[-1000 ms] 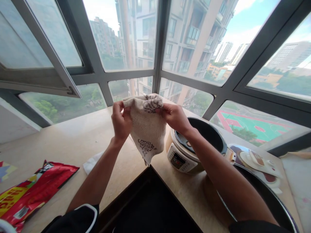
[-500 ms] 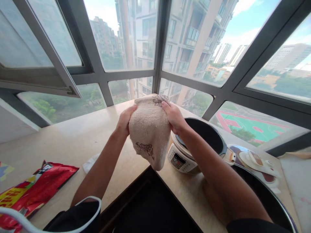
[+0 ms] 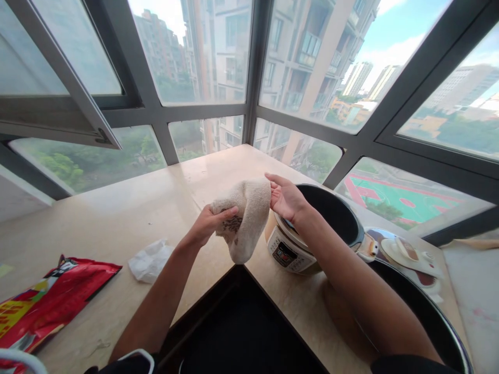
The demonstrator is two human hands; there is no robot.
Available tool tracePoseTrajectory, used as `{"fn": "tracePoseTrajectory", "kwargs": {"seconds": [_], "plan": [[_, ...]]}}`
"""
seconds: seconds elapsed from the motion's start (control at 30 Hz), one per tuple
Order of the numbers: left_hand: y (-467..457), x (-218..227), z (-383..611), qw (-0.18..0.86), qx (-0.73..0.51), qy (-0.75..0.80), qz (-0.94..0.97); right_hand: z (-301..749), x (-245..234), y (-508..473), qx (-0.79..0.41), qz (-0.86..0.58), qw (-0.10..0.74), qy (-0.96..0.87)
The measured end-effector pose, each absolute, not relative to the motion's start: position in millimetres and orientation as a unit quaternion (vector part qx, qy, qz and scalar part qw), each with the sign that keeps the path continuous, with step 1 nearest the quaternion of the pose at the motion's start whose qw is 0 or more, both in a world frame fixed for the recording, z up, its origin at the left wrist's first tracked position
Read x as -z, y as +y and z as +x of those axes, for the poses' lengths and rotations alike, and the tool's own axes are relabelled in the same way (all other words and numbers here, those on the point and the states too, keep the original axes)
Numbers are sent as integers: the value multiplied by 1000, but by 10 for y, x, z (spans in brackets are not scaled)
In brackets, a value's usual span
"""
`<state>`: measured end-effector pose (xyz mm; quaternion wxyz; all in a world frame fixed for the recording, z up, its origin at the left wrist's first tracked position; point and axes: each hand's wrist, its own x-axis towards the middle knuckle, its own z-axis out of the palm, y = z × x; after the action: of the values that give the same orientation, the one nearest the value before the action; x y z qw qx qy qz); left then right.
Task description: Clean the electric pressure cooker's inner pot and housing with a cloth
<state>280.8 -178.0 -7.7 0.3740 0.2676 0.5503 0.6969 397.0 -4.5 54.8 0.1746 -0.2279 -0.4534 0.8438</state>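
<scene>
A beige terry towel [image 3: 249, 221] with a dark printed pattern hangs folded and bunched above the front corner of a black tray-like surface [image 3: 245, 322]. My left hand [image 3: 210, 223] grips its left side, thumb lying across the front near the print and the other fingers behind the cloth. At the towel's right edge is my right hand [image 3: 289, 200], palm partly turned up. Its fingers are apart, one stretched out along the top, the tips against or just behind the cloth. Just beyond my right wrist sits a white cooker [image 3: 290, 252] with a dark inner pot.
A red packet [image 3: 66, 291] and a crumpled white tissue [image 3: 150, 261] lie on the pale counter [image 3: 117, 218] to the left. On the right are a removed cooker lid [image 3: 409, 259] and a large dark pot [image 3: 424, 322]. Framed windows [image 3: 253, 67] enclose the back, with one tilted pane [image 3: 58, 119] at left.
The towel has gone from spread between both hands to folded over and smaller. Both hands have come lower, and my right hand has turned its palm up with fingers loosened. More of the tissue shows.
</scene>
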Motion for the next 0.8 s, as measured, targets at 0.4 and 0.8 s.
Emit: {"fn": "tracePoseTrajectory", "kwargs": {"seconds": [0.4, 0.8], "plan": [[-1863, -450, 2673, 244, -401, 739, 484, 4270, -374, -230, -479, -160, 229, -832], [-1850, -716, 2872, 271, -453, 672, 519, 4510, -201, -132, -615, -4, -13, -789]]}}
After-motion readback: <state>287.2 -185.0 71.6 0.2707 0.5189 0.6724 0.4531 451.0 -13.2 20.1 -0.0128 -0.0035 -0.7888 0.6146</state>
